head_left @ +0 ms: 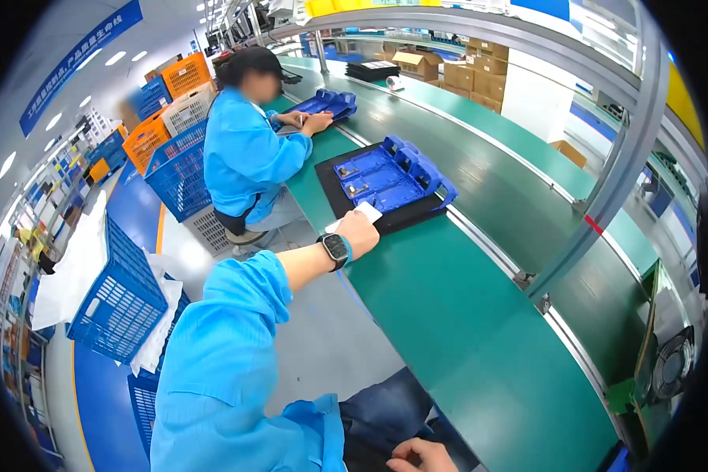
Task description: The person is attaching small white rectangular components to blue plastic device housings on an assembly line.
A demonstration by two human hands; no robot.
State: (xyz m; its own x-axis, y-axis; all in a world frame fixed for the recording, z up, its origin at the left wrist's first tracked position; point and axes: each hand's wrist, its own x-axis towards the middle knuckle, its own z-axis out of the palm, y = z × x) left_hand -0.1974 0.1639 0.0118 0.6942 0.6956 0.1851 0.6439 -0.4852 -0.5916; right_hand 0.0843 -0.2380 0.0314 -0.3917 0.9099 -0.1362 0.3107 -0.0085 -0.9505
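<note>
My left arm, in a light blue sleeve, stretches forward over the near edge of the green bench. My left hand, with a dark watch at its wrist, is closed on a small flat white piece. Just beyond it lies a set of blue plastic housings with small metal parts inside, on a black mat. The hand is at the mat's near corner. My right hand is low at the bottom edge, above my lap. Its fingers are bent and partly cut off by the frame, so what they hold cannot be made out.
A co-worker in blue sits further along the bench, hands on another blue housing. Dark conveyor belt runs beyond the bench top. A metal post and a fan stand right; blue crates left.
</note>
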